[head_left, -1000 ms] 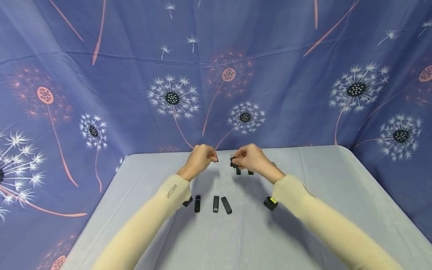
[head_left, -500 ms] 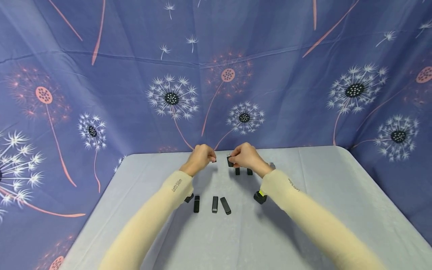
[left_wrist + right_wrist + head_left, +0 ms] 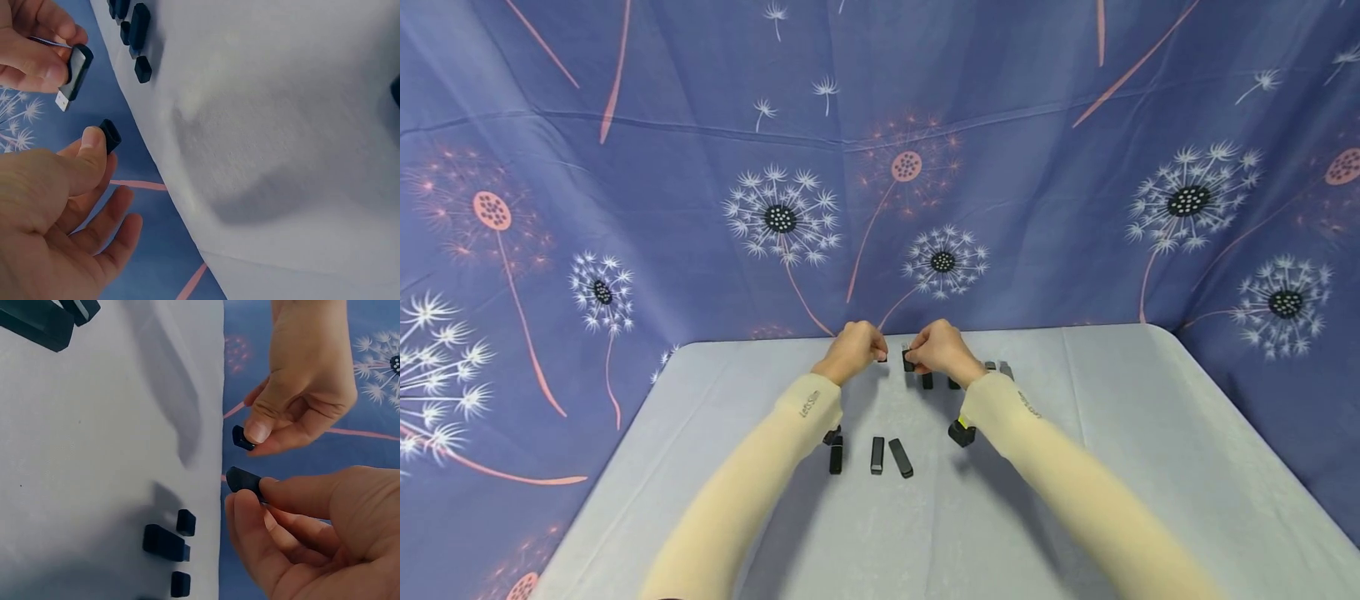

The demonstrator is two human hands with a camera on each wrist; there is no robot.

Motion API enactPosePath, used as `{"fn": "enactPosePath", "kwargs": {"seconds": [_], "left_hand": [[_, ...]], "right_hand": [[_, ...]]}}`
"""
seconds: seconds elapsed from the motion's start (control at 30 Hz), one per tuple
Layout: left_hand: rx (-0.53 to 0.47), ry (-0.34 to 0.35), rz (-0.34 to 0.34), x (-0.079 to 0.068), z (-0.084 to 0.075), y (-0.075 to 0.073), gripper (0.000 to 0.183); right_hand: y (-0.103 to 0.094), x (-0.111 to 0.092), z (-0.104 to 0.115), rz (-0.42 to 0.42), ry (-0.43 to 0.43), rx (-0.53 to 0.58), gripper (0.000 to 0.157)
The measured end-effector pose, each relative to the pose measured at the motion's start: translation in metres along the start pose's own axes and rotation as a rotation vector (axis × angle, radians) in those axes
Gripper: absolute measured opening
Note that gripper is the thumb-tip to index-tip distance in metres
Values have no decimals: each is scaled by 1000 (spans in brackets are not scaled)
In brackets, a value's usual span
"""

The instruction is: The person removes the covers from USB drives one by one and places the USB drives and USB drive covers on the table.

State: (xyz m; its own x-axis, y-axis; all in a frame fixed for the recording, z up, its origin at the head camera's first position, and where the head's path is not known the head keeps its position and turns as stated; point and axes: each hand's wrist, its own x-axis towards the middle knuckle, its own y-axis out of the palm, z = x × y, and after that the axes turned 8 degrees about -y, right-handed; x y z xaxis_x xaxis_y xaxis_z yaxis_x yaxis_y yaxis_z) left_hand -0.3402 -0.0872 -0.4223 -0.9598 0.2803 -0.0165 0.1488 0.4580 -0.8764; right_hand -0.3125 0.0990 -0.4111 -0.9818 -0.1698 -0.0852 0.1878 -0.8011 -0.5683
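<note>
My left hand [image 3: 853,346] pinches a small black USB stick cap [image 3: 110,135] between thumb and forefinger, its hollow end showing in the left wrist view. The other fingers of that hand are loosely bent. My right hand [image 3: 943,346] pinches a black USB stick [image 3: 77,70] by its body, and its bare metal plug [image 3: 62,100] shows in the left wrist view. Stick and cap are apart, with a short gap between them. Both hands are above the far edge of the table.
Three black USB sticks lie nearer the front: a left one [image 3: 837,456], a middle one [image 3: 877,456] and a slanted one [image 3: 901,458]. Near the right hand lie an uncapped stick [image 3: 164,542] and loose caps [image 3: 185,522]. A patterned blue curtain [image 3: 1037,250] hangs behind the table [image 3: 1112,467].
My right hand has moved left with the USB stick, closer to the left hand. The left hand with the cap has shifted only slightly. The sticks at the front lie as before.
</note>
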Motion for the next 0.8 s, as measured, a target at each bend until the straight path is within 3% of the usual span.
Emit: {"fn": "enactPosePath", "kwargs": {"seconds": [0.3, 0.6, 0.8], "left_hand": [[139, -21, 22, 3, -10, 13, 7], [172, -34, 11, 8, -11, 30, 7], [182, -56, -13, 13, -7, 37, 7]], "right_hand": [[13, 10, -7, 5, 24, -28, 8], [29, 12, -15, 3, 7, -161, 7], [34, 14, -17, -4, 32, -181, 12]]}}
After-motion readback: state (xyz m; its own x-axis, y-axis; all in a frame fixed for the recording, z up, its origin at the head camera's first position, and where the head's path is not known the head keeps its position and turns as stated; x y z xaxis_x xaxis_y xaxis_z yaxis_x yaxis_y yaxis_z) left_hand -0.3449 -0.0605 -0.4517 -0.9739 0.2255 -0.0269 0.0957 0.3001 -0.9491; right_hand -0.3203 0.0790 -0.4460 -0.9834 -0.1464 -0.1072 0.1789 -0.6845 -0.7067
